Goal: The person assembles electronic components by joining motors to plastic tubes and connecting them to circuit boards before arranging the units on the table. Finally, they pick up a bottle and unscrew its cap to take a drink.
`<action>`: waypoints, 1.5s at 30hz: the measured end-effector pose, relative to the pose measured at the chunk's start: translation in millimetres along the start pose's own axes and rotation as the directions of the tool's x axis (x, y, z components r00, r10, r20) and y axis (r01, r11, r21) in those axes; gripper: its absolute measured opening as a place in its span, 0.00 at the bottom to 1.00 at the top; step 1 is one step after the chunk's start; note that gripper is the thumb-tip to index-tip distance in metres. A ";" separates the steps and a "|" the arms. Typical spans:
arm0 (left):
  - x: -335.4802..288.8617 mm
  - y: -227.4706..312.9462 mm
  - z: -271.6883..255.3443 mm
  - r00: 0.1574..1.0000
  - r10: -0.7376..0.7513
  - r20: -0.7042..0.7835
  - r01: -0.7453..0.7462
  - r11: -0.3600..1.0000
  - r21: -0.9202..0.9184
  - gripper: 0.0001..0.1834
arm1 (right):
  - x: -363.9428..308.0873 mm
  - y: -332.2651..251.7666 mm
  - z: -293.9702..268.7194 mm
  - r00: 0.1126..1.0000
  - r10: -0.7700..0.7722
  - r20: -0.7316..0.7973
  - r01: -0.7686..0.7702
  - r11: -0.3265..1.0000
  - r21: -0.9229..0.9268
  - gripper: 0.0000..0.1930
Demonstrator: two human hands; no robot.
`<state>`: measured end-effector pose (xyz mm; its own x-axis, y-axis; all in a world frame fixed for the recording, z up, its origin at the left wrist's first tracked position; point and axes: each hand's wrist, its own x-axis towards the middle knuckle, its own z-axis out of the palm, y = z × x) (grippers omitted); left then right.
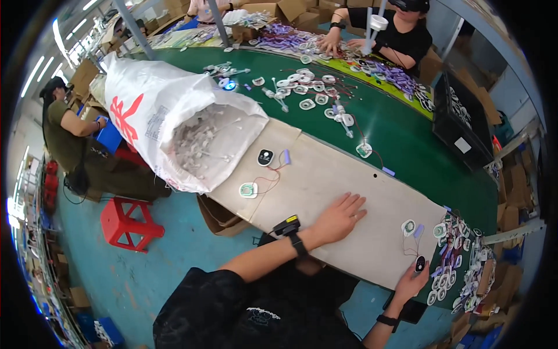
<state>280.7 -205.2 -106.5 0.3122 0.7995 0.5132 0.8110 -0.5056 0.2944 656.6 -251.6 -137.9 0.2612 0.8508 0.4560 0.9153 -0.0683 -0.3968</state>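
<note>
My left hand [338, 221] lies flat on the beige board [325, 168] with its fingers stretched out and nothing in them. At the board's right end, my right hand [411, 283] grips a small oval module with a black face [419, 264]. Thin wires run from this module toward a round white piece with a green circuit board [408, 227] and a purple battery [419, 231] just beyond. Farther left on the board rests a similar wired set: a black-faced module [265, 157], a purple battery [286, 156] and a white disc with a green circuit [249, 190].
A large white sack [145, 110], full of small whitish plastic parts, opens onto the board's left end. Wired parts [447, 256] pile up at the right. Loose discs [307, 104] dot the green table [407, 180]. Beyond are a black crate [459, 128] and co-workers; a red stool [129, 224] stands left.
</note>
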 end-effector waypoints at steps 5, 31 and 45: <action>-64.5 -35.9 -102.4 0.932 -0.354 -0.074 0.356 0.935 0.007 0.29 | -2.2 0.7 -2.2 1.000 0.012 0.004 -0.012 1.000 -0.006 0.26; -88.6 -150.4 -156.1 0.670 -0.691 -0.270 0.735 0.670 0.107 0.29 | -2.3 -18.5 -7.0 1.000 0.020 -0.002 -0.020 1.000 0.024 0.25; -32.1 -175.7 -175.2 0.595 -0.714 0.369 0.460 -0.075 -0.885 0.26 | -4.0 7.2 -3.6 0.999 0.027 -0.021 -0.028 1.000 -0.011 0.23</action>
<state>41.5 -198.8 -33.4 -0.2102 0.9565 -0.2025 -0.3549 0.1183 0.9274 663.3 -257.4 -139.6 0.2927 0.8373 0.4618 0.9111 -0.0976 -0.4005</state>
